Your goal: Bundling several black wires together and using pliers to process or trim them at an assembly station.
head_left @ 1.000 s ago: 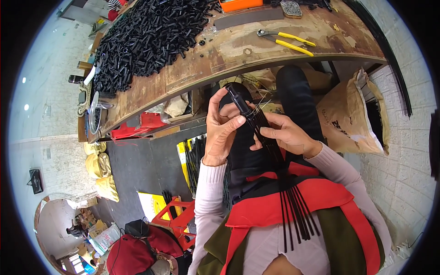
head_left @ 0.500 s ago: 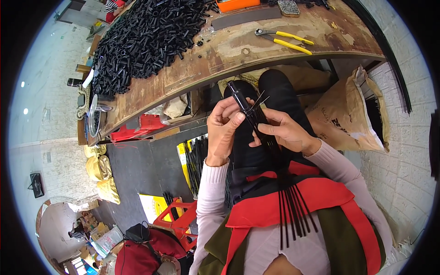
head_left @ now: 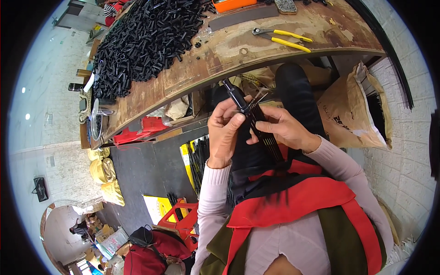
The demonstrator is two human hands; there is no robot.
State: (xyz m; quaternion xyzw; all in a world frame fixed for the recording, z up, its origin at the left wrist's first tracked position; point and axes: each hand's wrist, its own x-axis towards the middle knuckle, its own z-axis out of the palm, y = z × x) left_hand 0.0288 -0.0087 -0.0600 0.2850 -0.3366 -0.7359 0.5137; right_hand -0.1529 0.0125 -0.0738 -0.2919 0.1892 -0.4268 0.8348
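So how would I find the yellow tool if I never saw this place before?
Look at the long, worn wooden workbench above the person's hands. Go to its right end, away from the big heap of short black tubes. There lie the pliers, flat on the wood: the only thing there with two bright yellow handles and grey metal jaws.

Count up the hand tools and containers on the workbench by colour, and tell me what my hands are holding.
Yellow-handled pliers: 1
Orange tray, cut off by the picture's edge: 1
Heap of black tubes, too many to count: 1
Total on the workbench: 3
Left hand and right hand both grip a bundle of thin black rods tipped with a black tube.
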